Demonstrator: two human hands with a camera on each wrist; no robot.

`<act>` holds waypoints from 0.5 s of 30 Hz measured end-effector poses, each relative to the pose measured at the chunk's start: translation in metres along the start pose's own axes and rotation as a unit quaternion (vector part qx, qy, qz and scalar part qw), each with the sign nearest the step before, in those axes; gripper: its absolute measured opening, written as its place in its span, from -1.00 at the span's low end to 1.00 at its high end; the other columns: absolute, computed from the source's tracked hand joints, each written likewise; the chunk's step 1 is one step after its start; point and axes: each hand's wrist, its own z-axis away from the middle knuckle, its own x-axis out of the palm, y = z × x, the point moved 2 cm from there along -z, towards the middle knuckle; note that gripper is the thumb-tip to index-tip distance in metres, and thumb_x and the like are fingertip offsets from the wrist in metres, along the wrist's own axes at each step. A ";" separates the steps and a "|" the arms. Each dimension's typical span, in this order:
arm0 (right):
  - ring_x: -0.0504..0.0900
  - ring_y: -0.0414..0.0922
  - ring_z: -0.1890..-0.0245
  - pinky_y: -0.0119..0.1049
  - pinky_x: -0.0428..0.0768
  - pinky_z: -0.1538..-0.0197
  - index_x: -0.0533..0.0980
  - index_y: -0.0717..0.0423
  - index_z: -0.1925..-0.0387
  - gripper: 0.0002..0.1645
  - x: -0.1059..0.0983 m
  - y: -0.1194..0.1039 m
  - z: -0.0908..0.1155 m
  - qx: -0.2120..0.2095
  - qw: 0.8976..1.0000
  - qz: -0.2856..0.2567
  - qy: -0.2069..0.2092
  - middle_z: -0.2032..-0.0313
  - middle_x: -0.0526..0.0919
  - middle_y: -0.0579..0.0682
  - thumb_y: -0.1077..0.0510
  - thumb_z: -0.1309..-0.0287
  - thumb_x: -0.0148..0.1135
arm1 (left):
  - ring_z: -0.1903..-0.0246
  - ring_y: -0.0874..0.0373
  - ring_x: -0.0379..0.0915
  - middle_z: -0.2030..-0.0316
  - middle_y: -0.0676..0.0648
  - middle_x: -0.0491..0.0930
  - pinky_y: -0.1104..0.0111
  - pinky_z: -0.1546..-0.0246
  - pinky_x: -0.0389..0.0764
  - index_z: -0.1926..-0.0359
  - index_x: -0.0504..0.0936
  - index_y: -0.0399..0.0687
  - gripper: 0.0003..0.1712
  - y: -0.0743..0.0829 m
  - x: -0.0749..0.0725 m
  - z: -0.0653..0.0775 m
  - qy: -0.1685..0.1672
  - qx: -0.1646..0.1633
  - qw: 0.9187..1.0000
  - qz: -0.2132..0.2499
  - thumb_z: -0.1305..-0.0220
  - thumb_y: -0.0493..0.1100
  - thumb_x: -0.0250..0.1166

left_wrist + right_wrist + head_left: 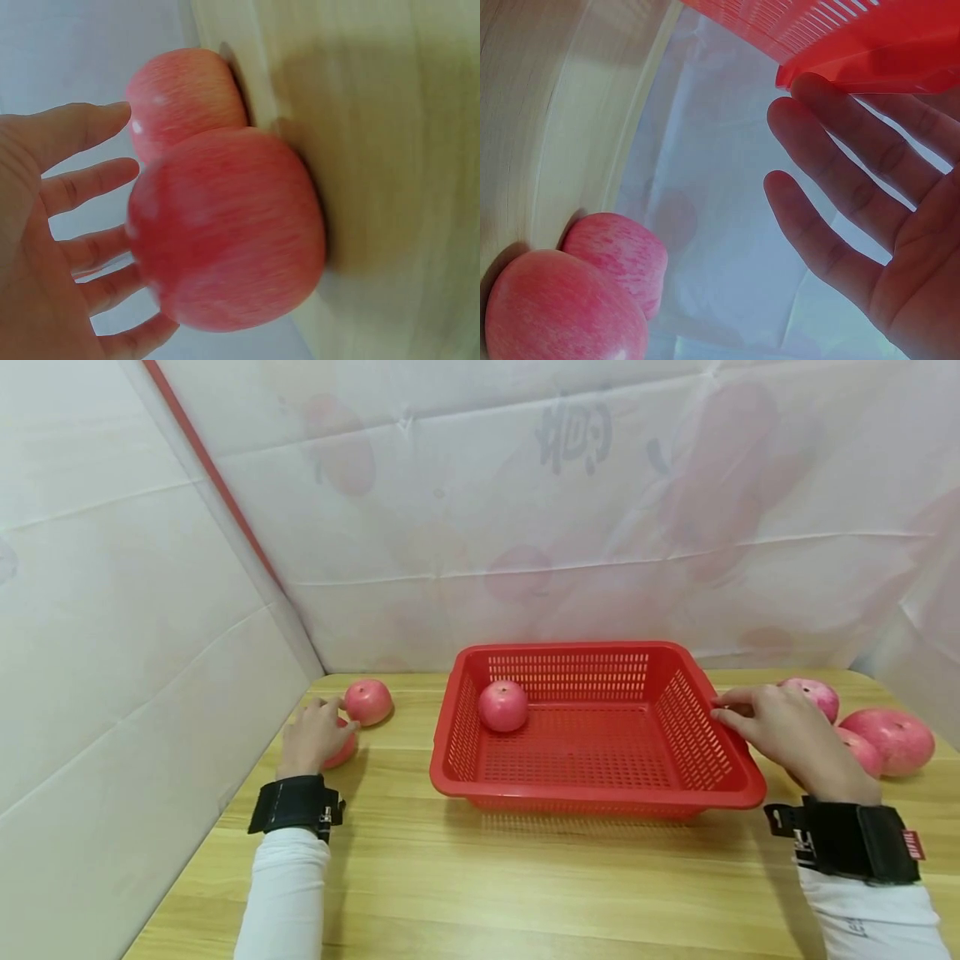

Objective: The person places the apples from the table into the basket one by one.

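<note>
My left hand [309, 739] is at a red apple [232, 232] on the table's left side, its fingers spread and lightly bent round the apple's near side. Just behind stands another apple [368, 702], close beside the first. A red plastic basket [592, 791] with slotted walls sits at the middle; one apple [503, 706] lies inside it, at the left. My right hand [795, 735] holds the basket's right rim. In the right wrist view its fingertips [787, 112] meet the rim from outside, while the thumb is hidden there.
Beside and behind my right hand lie several apples, a large one [892, 741] among them. The wooden table [540, 885] ends at a pale printed cloth wall [420, 527] at the back, with more cloth [127, 652] along the left.
</note>
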 end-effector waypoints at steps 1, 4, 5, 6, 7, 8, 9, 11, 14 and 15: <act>0.56 0.00 0.44 -0.10 0.44 0.40 0.58 0.29 0.22 -0.68 0.000 0.000 0.000 -0.001 1.000 0.000 -0.001 0.44 0.66 0.18 0.13 -0.02 0.25 | 0.05 -0.33 0.18 0.00 -0.42 0.32 -0.25 0.18 0.37 -0.05 0.40 -0.25 -0.47 0.000 0.001 0.000 0.000 -0.002 1.000 0.000 -0.15 0.00 0.16; 0.57 -0.01 0.45 -0.13 0.43 0.42 0.58 0.29 0.22 -0.67 0.001 0.000 0.000 -0.005 1.000 0.002 0.003 0.44 0.66 0.18 0.11 -0.02 0.25 | 0.02 -0.35 0.15 -0.03 -0.43 0.29 -0.27 0.18 0.35 -0.09 0.36 -0.26 -0.42 -0.001 0.003 0.002 0.002 -0.007 1.000 0.006 -0.13 0.00 0.17; 0.57 -0.01 0.45 -0.15 0.43 0.43 0.58 0.29 0.22 -0.66 0.001 0.000 0.000 -0.007 1.000 0.002 0.003 0.44 0.66 0.18 0.11 -0.03 0.25 | 0.01 -0.36 0.13 -0.04 -0.44 0.28 -0.28 0.17 0.34 -0.10 0.35 -0.27 -0.41 -0.001 0.003 0.002 0.004 -0.010 1.000 0.009 -0.12 -0.01 0.18; 0.57 -0.01 0.46 -0.16 0.43 0.44 0.58 0.29 0.22 -0.66 0.001 0.000 0.000 -0.010 1.000 0.002 0.003 0.45 0.66 0.18 0.10 -0.03 0.25 | 0.00 -0.38 0.11 -0.05 -0.44 0.26 -0.29 0.17 0.32 -0.11 0.34 -0.27 -0.40 -0.001 0.004 0.003 0.005 -0.012 1.000 0.012 -0.11 -0.01 0.19; 0.56 -0.02 0.47 -0.17 0.42 0.44 0.58 0.29 0.23 -0.66 0.001 0.000 0.000 -0.011 1.000 0.003 0.005 0.45 0.66 0.17 0.10 -0.03 0.25 | -0.01 -0.39 0.09 -0.06 -0.45 0.25 -0.31 0.16 0.30 -0.11 0.33 -0.26 -0.39 -0.001 0.005 0.003 0.005 -0.014 1.000 0.016 -0.11 -0.01 0.19; 0.56 -0.02 0.47 -0.17 0.42 0.45 0.58 0.29 0.23 -0.66 0.001 0.000 0.000 -0.012 1.000 0.004 0.006 0.45 0.66 0.18 0.10 -0.03 0.25 | -0.02 -0.41 0.07 -0.07 -0.46 0.23 -0.33 0.16 0.29 -0.12 0.33 -0.26 -0.38 -0.001 0.005 0.003 0.004 -0.017 1.000 0.019 -0.10 -0.01 0.20; 0.57 -0.02 0.46 -0.16 0.42 0.44 0.58 0.29 0.23 -0.67 0.001 0.000 0.001 -0.010 1.000 0.003 0.005 0.45 0.66 0.17 0.11 -0.03 0.25 | -0.03 -0.43 0.05 -0.09 -0.47 0.20 -0.34 0.16 0.27 -0.12 0.32 -0.26 -0.37 -0.002 0.006 0.004 0.003 -0.019 1.000 0.023 -0.09 -0.01 0.21; 0.57 -0.02 0.46 -0.15 0.43 0.43 0.58 0.28 0.22 -0.67 0.001 0.000 0.001 -0.007 1.000 0.003 0.004 0.45 0.66 0.17 0.11 -0.03 0.25 | -0.04 -0.46 0.01 -0.11 -0.48 0.17 -0.37 0.17 0.25 -0.13 0.31 -0.26 -0.35 -0.003 0.007 0.003 0.001 -0.025 0.999 0.027 -0.07 -0.01 0.22; 0.57 0.00 0.44 -0.12 0.43 0.41 0.58 0.29 0.22 -0.67 0.001 0.000 0.001 -0.004 1.000 0.001 0.002 0.44 0.66 0.18 0.12 -0.04 0.24 | -0.05 -0.48 -0.02 -0.13 -0.49 0.12 -0.40 0.18 0.24 -0.14 0.30 -0.26 -0.33 -0.005 0.009 0.001 -0.002 -0.033 0.999 0.033 -0.05 -0.02 0.24; 0.57 0.00 0.44 -0.11 0.43 0.40 0.58 0.29 0.22 -0.68 0.001 0.000 0.001 -0.003 1.000 0.000 0.003 0.44 0.66 0.18 0.12 -0.04 0.24 | -0.05 -0.49 -0.02 -0.13 -0.49 0.11 -0.40 0.19 0.24 -0.14 0.29 -0.26 -0.32 -0.006 0.010 0.001 -0.003 -0.035 0.999 0.034 -0.04 -0.02 0.24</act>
